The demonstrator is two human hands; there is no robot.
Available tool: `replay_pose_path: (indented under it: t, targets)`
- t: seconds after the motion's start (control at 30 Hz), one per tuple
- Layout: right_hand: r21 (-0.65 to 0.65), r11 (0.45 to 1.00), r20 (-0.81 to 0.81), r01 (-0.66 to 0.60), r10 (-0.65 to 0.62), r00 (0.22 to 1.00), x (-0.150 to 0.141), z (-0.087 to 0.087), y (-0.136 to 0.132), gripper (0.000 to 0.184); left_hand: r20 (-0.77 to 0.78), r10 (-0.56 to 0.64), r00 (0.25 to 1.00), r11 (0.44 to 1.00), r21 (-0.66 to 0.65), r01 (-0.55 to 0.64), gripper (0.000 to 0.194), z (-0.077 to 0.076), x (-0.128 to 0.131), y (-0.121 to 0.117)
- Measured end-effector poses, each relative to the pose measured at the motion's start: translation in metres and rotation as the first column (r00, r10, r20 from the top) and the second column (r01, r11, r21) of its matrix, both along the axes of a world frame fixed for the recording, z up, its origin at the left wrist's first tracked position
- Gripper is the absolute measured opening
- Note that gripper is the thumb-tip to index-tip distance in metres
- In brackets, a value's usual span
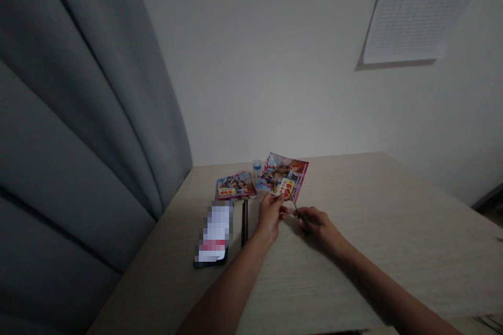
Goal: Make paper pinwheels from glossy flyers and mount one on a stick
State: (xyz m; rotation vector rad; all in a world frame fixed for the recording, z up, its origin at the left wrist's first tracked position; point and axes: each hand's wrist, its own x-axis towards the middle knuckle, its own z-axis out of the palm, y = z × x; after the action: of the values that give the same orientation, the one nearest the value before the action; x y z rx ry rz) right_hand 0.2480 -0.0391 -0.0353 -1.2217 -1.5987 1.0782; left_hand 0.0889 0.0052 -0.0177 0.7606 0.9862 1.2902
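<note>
A colourful printed flyer (pixel 297 171) with a yellow price label is raised above the table, its lower edge pinched in my left hand (pixel 270 215). My right hand (pixel 319 227) is closed around the dark handles of a pair of scissors (pixel 294 202). Their thin metal blades point up and left, at the flyer's lower right edge by the label. Whether the blades are apart I cannot make out. To the left lies a similar stack of flyers (pixel 237 186), and behind my left hand stands a small clear bottle with a blue part (pixel 257 168).
A phone (pixel 216 230) with a lit, blurred screen lies on the pale wooden table (pixel 377 209), left of two dark sticks (pixel 244 222). A grey curtain (pixel 118 63) hangs along the left side. On the wall behind is a printed sheet (pixel 412 23).
</note>
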Motion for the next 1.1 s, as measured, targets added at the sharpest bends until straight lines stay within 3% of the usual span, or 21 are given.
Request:
replay_pose_path:
  t: [0.3,1.1]
  targets:
    - [-0.026,1.0,-0.055,0.004,-0.006,0.998,-0.0014,-0.0015,0.0001,0.039,-0.024,0.0,1.0,1.0,0.003,0.0,0.039,0.0009,-0.0003,0.0002]
    - [0.031,1.0,0.017,0.001,-0.001,1.0,-0.0022,0.0005,0.0023,0.038,-0.124,0.02,0.992,0.998,0.059,-0.013,0.037,0.0024,0.0001,-0.0021]
